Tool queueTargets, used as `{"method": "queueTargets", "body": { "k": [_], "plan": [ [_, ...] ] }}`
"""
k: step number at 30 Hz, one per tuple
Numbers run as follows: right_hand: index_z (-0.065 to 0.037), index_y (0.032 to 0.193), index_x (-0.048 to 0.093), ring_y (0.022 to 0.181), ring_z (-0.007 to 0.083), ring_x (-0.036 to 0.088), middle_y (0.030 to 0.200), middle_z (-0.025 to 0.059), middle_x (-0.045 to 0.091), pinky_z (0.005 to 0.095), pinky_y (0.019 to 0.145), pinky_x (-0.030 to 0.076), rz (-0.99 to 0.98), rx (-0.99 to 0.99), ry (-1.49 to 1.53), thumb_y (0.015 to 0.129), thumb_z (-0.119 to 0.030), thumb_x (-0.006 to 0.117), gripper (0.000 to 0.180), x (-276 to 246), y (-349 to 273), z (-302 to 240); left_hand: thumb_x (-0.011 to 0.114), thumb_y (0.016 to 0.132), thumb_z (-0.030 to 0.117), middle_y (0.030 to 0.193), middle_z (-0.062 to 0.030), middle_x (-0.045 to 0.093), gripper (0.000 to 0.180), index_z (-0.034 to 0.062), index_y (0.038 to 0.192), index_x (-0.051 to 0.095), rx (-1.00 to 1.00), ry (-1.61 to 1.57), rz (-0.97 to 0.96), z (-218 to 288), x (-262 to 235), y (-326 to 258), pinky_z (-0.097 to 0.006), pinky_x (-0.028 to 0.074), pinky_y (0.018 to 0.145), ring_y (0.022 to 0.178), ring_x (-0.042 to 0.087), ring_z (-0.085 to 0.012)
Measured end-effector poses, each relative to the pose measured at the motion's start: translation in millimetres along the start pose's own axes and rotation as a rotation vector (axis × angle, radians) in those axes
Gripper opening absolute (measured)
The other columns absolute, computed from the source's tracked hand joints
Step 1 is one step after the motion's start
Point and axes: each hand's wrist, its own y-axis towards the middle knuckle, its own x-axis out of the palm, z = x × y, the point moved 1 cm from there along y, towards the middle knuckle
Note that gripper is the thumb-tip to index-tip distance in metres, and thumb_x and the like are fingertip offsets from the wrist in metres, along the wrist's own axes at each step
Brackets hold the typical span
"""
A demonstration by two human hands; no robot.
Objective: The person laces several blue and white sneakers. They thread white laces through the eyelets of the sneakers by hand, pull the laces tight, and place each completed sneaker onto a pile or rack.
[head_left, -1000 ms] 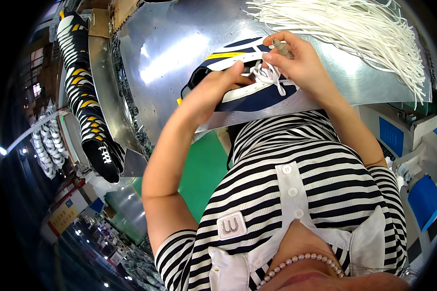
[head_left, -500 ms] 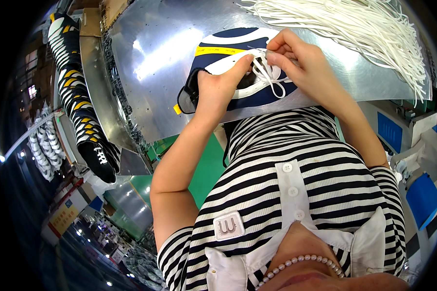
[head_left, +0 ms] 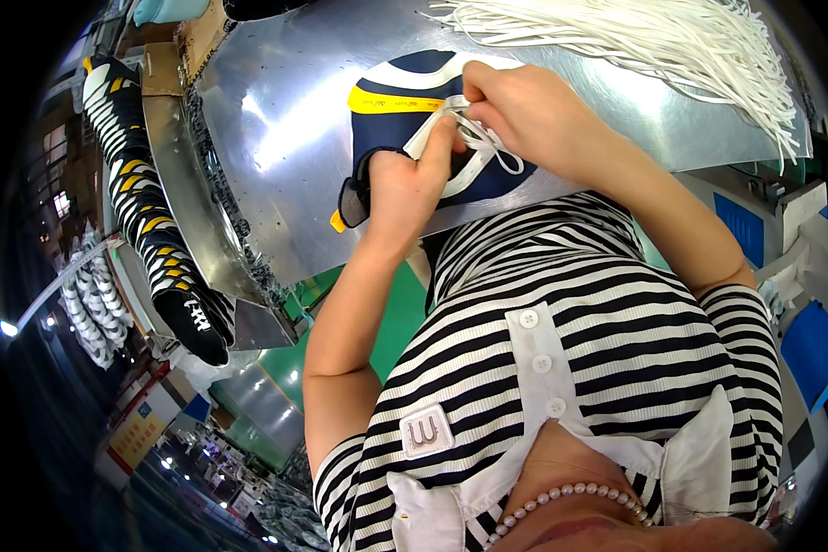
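A navy, white and yellow shoe upper (head_left: 386, 130) lies on the metal table, its black collar toward the lower left. My left hand (head_left: 405, 184) grips it, fingers inside the opening and hidden, thumb pressed on the white eyelet edge. Closed in a pinch, my right hand (head_left: 529, 115) works at the eyelets just beyond that thumb. A white shoelace (head_left: 506, 152) runs from there, with loose loops hanging over the tongue area. Its end between my right fingertips is mostly covered.
A thick bundle of white shoelaces (head_left: 653, 55) spreads across the far right of the metal table (head_left: 290, 207). Left of the table, a long stack of similar shoe uppers (head_left: 143, 202) stands along a metal ledge. A light blue thing (head_left: 170, 9) sits at the far left corner.
The shoe upper and both hands have shifted a little left. My right hand has moved in closer to the left thumb, its back turned more upward, still pinching.
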Motion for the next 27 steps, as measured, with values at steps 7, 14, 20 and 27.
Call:
{"method": "queueTargets", "body": {
  "k": [7,14,20,27],
  "plan": [
    [0.003,0.099,0.053,0.077,0.0336,0.067,0.078,0.0183,0.066,0.0408,0.064,0.054,0.08,-0.073,-0.235,0.082,-0.012,0.059,0.023,21,-1,-16,0.058,0.093,0.012,0.063,0.0024,0.054,0.021,0.004,0.074,0.061,-0.077,-0.086,-0.009,8,4,0,-0.022,0.035,0.053,0.056,0.047,-0.0049],
    [-0.001,0.094,0.058,0.07,0.0295,0.065,0.074,0.0153,0.064,0.0402,0.064,0.049,-0.14,0.182,0.01,0.092,-0.018,0.058,0.017,-44,10,-14,0.059,0.092,0.019,0.063,0.0031,0.054,0.029,0.0039,0.068,0.062,-0.344,-0.198,-0.144,-3,-22,15,-0.023,0.035,0.055,0.06,0.047,-0.0059],
    [-0.006,0.108,0.054,0.074,0.0319,0.066,0.083,0.0138,0.067,0.0411,0.067,0.049,0.276,0.094,0.277,0.096,-0.022,0.056,0.02,10,1,17,0.072,0.083,0.003,0.105,-0.0063,0.069,0.029,-0.0007,0.111,0.066,-0.097,-0.056,-0.084,-6,-6,16,-0.028,0.051,0.082,0.094,0.065,-0.0142],
    [-0.007,0.12,0.052,0.08,0.0328,0.066,0.088,0.0152,0.068,0.0414,0.07,0.05,0.25,0.128,-0.031,0.098,-0.02,0.053,0.026,24,10,15,0.073,0.081,0.007,0.085,-0.0017,0.064,0.022,0.001,0.101,0.066,-0.478,-0.318,-0.163,19,-10,17,-0.025,0.046,0.068,0.076,0.057,-0.0114]
  ]
}}
